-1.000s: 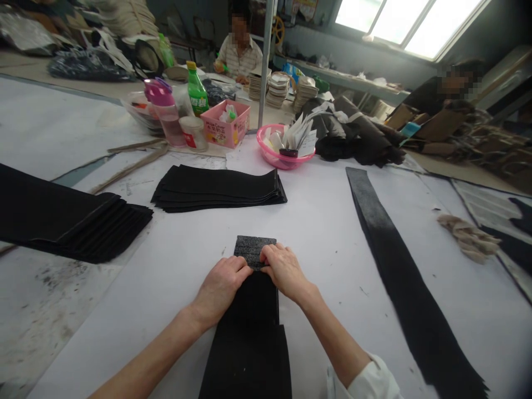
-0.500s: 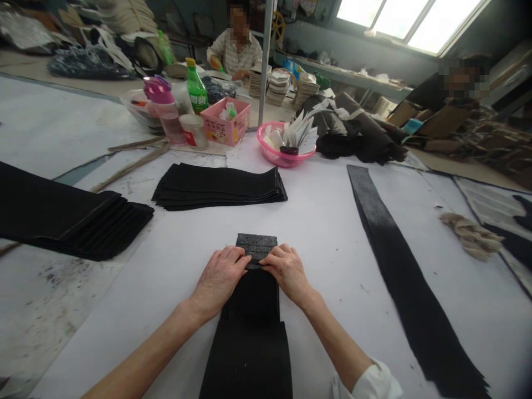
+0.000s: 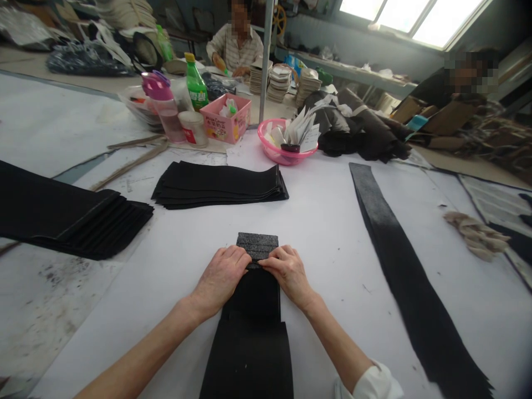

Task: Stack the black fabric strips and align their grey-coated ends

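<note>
A stack of black fabric strips (image 3: 251, 327) lies lengthwise in front of me on the white table (image 3: 332, 221), its far ends fanned in grey steps (image 3: 257, 244). My left hand (image 3: 221, 277) and my right hand (image 3: 287, 272) sit side by side on the strips just behind those stepped ends. The fingers of both hands are curled down and pinch the edge of the top strip between them.
A fanned pile of black strips (image 3: 220, 185) lies farther back, another pile (image 3: 62, 213) at the left. One long black strip (image 3: 399, 260) runs along the right. A pink bowl (image 3: 286, 147), a pink box (image 3: 226, 117) and bottles (image 3: 195, 88) stand behind. Two people sit beyond.
Both hands have shifted slightly back along the strips and closer together; the stepped ends show a little more. The piles around have not moved.
</note>
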`<action>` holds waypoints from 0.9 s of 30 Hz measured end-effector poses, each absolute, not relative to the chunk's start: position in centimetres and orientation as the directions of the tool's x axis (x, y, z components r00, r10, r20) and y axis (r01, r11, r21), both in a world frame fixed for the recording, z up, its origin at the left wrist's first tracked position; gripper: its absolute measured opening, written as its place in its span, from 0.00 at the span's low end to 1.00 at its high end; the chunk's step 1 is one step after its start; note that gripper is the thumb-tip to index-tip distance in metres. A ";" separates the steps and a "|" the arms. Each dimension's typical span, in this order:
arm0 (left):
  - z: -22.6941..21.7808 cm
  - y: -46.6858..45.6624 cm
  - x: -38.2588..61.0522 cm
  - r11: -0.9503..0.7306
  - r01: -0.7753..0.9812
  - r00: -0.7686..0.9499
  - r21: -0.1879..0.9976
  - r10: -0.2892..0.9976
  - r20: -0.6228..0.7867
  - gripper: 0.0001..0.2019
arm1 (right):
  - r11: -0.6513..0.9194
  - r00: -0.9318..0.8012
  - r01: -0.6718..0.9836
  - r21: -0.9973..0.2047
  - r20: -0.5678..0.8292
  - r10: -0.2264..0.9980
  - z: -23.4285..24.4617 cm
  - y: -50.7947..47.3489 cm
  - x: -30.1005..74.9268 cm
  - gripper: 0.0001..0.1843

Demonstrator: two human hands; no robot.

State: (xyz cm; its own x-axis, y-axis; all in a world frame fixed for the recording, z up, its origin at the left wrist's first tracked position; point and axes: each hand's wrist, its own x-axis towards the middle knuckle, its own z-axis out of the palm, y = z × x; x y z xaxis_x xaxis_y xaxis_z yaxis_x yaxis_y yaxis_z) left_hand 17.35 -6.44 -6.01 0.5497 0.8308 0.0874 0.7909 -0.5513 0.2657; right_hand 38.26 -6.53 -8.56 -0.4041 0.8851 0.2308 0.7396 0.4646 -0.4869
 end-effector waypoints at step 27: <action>-8.5 -8.1 16.8 -0.662 0.749 0.629 0.002 0.713 0.309 0.13 | 0.562 -0.501 0.766 -0.314 0.256 0.827 -8.2 -8.0 37.9 0.15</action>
State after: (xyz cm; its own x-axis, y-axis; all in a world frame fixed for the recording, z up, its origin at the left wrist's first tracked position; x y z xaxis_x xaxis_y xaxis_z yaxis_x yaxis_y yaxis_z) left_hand 16.79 -8.05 -8.49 0.6293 0.7130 0.3092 0.7493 -0.6623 0.0023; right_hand 37.94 -7.97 -8.17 -0.5015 0.8265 0.2558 0.7657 0.5616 -0.3137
